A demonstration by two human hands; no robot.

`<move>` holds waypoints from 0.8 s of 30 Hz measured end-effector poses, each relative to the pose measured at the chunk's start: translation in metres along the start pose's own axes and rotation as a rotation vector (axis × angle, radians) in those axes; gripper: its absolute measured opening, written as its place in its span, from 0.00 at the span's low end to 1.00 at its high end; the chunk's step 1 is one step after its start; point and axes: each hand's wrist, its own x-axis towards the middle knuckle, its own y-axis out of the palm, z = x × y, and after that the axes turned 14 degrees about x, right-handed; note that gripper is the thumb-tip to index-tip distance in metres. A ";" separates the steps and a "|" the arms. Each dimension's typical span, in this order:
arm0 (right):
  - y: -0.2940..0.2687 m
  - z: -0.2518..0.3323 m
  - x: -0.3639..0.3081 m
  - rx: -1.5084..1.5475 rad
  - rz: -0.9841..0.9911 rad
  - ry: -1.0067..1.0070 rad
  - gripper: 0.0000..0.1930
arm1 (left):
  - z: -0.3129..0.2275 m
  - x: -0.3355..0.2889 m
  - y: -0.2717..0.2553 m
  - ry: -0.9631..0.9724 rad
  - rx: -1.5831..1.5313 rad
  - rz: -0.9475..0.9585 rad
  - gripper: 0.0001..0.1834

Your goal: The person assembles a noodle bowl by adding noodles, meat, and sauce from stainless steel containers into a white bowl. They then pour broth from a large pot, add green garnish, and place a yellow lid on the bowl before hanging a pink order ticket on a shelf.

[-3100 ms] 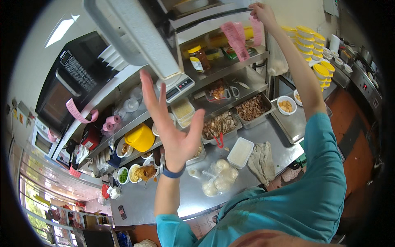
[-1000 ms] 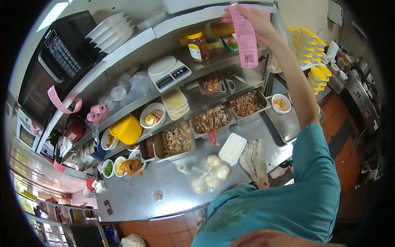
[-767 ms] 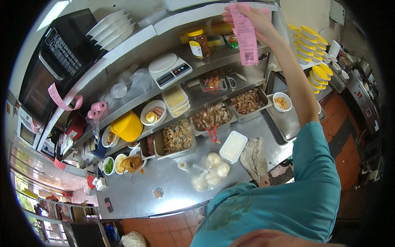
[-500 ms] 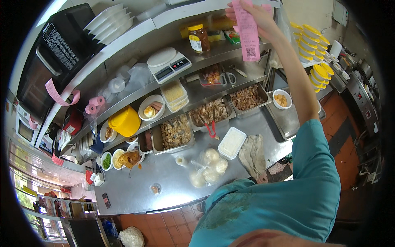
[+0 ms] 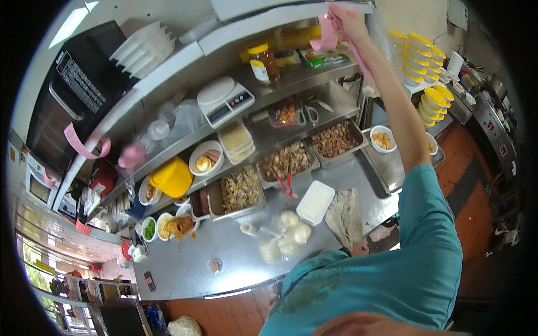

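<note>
High at the upper right, my right hand (image 5: 349, 26) is closed around a pink paper slip (image 5: 327, 35), at the front edge of the top shelf (image 5: 252, 23). Part of the slip curls down beside the fingers, and another length hangs behind the wrist. My right arm is stretched up in a teal sleeve. No part of my left hand shows. Just below the slip, a green package (image 5: 323, 57) and a brown jar with a yellow lid (image 5: 263, 63) stand on the middle shelf.
Metal trays of chopped meat (image 5: 241, 189) line the steel counter (image 5: 196, 252). Nearer are red-handled tongs (image 5: 288, 185), a white rectangular tub (image 5: 315, 202), bagged white balls (image 5: 288, 232) and a cloth (image 5: 344, 215). A white scale (image 5: 226, 101) sits on the shelf. Yellow-lidded bowls (image 5: 432, 99) are stacked right.
The pink slip, which hung flat and straight before, now curls and is partly turned behind my right hand. My right hand is still up by the top shelf; the view has shifted slightly.
</note>
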 end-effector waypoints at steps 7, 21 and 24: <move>0.023 0.033 0.062 -0.653 0.037 0.001 0.30 | -0.018 0.005 0.000 0.035 -0.004 -0.065 0.06; 0.014 0.125 0.111 -1.609 -0.188 -0.837 0.25 | -0.241 0.013 -0.023 1.012 -0.059 -0.206 0.07; 0.023 0.143 0.088 -1.589 -0.172 -0.619 0.27 | -0.350 -0.011 -0.021 1.377 -0.018 -0.296 0.09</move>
